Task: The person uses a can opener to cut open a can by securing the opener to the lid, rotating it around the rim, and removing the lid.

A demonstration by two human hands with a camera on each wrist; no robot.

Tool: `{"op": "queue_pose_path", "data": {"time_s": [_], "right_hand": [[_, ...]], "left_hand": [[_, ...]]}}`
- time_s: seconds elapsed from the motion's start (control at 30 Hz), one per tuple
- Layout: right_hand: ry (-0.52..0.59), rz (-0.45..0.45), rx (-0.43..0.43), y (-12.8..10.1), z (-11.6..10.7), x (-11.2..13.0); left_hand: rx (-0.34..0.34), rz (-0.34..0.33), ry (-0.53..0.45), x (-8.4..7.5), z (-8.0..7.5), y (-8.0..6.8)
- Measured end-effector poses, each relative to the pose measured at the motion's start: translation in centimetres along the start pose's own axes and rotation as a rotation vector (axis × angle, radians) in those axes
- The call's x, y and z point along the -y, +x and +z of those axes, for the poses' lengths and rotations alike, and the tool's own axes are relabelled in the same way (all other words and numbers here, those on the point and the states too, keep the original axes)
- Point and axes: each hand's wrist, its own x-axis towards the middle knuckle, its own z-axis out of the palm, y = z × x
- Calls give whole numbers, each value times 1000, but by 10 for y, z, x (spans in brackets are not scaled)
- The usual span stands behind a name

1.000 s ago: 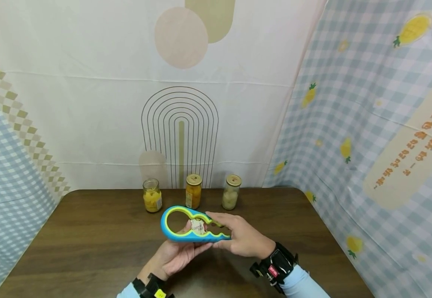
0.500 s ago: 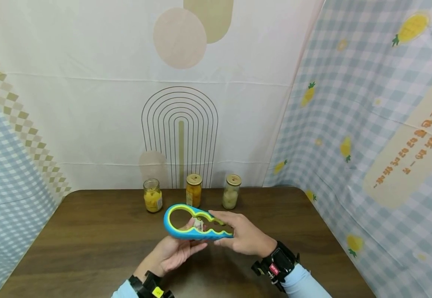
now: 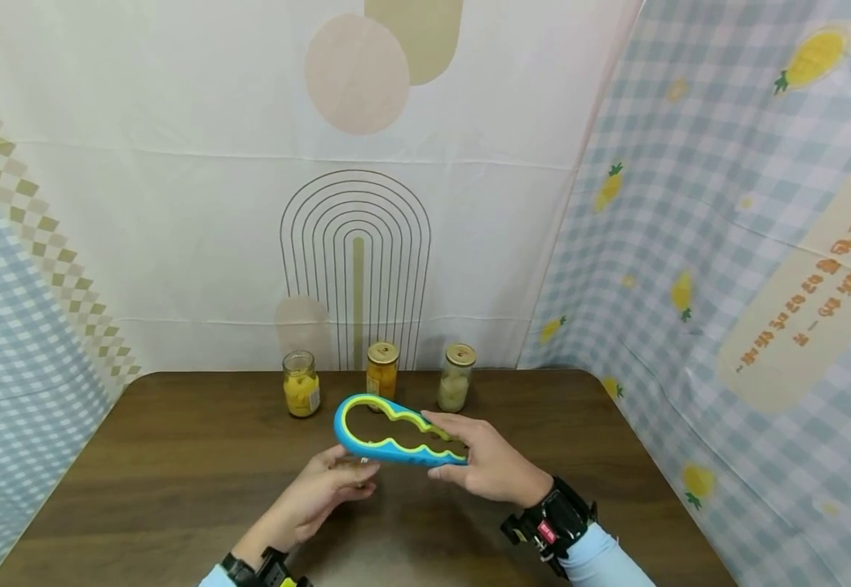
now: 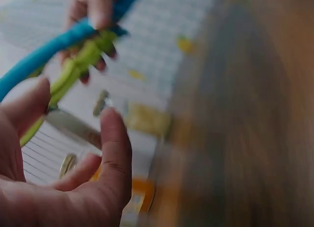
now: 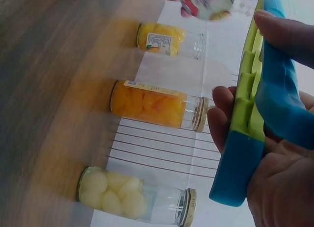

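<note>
My right hand (image 3: 495, 465) grips the handle end of a blue-and-lime jar opener (image 3: 389, 451), holding it above the table. Just left of the opener, my left hand (image 3: 315, 497) pinches a round jar lid (image 5: 208, 4) between thumb and fingers. Print shows on the lid's white face in the right wrist view; in the head view the fingers mostly hide it. At the table's back stands a lidless jar of yellow fruit (image 3: 301, 391). Beside it are a gold-lidded jar of orange fruit (image 3: 382, 375), its lower part covered by the opener, and a gold-lidded jar of pale round fruit (image 3: 455, 387).
The brown wooden table (image 3: 176, 465) runs up to a white patterned cloth (image 3: 198, 244) behind the jars. Checked blue cloth (image 3: 653, 244) hangs along the right side, and more of it hangs at the left.
My left hand has drawn the lid out from behind the opener, down and to the left. The opener in my right hand has shifted slightly up and right. The jars stay put.
</note>
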Motion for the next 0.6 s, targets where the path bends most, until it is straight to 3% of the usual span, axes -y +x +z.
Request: {"op": "queue_pose_path", "data": {"time_s": [0.17, 0.23, 0.33, 0.6], "right_hand": [[-4, 8, -52, -1, -1, -1], [7, 10, -59, -1, -1, -1], [14, 14, -61, -2, -1, -1], [17, 12, -71, -3, 1, -1]], "left_hand": [[-241, 54, 511, 2, -7, -8], [-311, 77, 663, 2, -9, -12], [-352, 100, 772, 1, -14, -17], [-347, 102, 861, -1, -23, -21]]}}
